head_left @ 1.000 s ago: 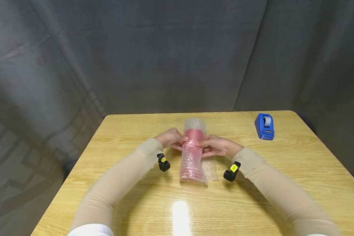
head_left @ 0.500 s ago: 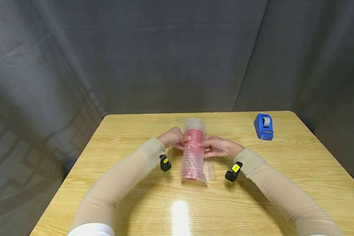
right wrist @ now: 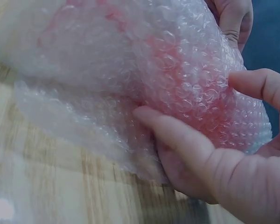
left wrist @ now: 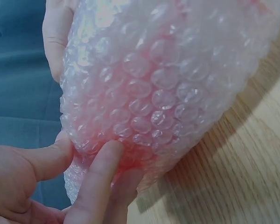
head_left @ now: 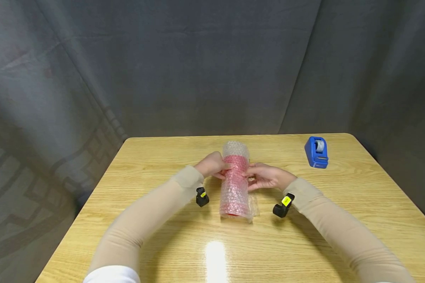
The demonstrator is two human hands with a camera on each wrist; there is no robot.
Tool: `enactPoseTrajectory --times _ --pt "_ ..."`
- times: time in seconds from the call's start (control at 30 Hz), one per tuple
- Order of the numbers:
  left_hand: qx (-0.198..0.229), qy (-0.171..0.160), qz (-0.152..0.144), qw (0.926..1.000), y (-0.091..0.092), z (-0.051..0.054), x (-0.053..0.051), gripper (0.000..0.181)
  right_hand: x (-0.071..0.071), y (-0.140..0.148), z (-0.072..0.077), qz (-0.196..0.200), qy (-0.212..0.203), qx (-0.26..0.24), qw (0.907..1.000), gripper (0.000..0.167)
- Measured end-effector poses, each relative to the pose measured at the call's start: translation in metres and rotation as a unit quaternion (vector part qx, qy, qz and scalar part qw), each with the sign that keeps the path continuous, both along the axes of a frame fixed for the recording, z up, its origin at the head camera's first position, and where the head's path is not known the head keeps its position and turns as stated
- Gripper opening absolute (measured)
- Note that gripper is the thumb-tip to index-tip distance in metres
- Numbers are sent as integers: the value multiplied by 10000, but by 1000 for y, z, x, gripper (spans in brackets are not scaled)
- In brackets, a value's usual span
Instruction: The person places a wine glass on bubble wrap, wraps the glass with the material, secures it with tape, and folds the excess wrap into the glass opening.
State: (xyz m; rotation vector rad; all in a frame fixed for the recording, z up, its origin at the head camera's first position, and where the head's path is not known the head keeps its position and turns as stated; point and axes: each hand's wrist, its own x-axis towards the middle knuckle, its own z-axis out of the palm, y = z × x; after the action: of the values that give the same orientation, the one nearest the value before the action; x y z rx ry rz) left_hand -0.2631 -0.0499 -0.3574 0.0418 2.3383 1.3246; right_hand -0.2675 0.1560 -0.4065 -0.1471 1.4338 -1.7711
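A roll of bubble wrap [head_left: 235, 192] lies lengthwise on the table, wound around something red or pink whose kind I cannot tell. From its left side my left hand [head_left: 213, 165] grips the roll, thumb on top and fingers lower on the side; the left wrist view shows the fingertips [left wrist: 113, 148] against the bubbles. Opposite it, my right hand [head_left: 267, 177] holds the right side with the thumb [right wrist: 245, 80] on the wrap. A loose flap of bubble wrap [right wrist: 84, 121] sticks out by the right hand's fingers, flat on the table.
A blue tape dispenser [head_left: 316, 153] with a roll of clear tape stands at the table's back right. The wooden table [head_left: 163, 243] ends at a dark grey curtain [head_left: 205, 78] behind and at the sides.
Both hands and the bubble-wrap roll have shifted slightly to the right. Less of the loose flap shows on the right side. The tape dispenser has stayed nearly in place.
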Motion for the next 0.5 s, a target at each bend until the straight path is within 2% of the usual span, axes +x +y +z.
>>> enactPoseTrajectory --times 0.1,0.27,0.37,0.5 --pt "-56 38 -14 10000 0 1 1 22 1 -1 2 -58 0 199 9998 18" --pt "-109 45 -96 9999 0 2 1 21 3 -2 9 -14 382 655 9971 8" --pt "-153 51 -148 9998 0 2 1 20 3 -3 13 5 526 829 9952 10" --pt "-207 63 -188 9996 1 2 1 20 3 -5 18 -49 483 847 9952 13"
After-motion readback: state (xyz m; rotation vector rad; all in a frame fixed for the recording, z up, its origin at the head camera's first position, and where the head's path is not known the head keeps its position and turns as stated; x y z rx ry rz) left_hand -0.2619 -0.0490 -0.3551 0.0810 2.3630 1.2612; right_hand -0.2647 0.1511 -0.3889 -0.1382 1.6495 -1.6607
